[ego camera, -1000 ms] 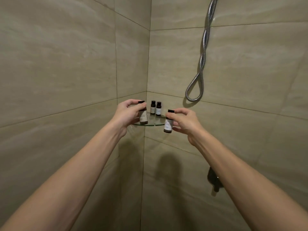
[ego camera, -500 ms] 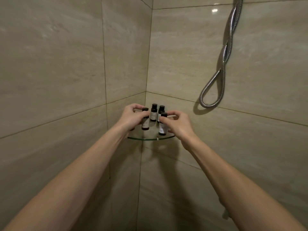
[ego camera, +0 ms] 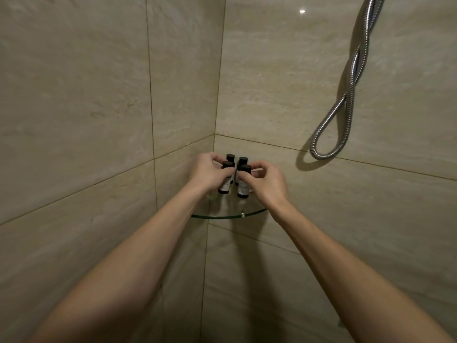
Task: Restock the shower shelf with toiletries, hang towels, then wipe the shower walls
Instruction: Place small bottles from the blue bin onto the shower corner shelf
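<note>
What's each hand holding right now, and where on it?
Left hand pinches the front-left bottle near its top; right hand pinches the front-right bottle near its top.

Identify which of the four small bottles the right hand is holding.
The front-right bottle, pinched below its cap by the right hand. The front-left bottle is in the left hand; the rear-left bottle and rear-right bottle stand behind.

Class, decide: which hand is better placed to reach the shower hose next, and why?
Probably the right hand: the shower hose hangs on the right wall, nearer it; the left hand would cross over, though it grips the front-right bottle.
</note>
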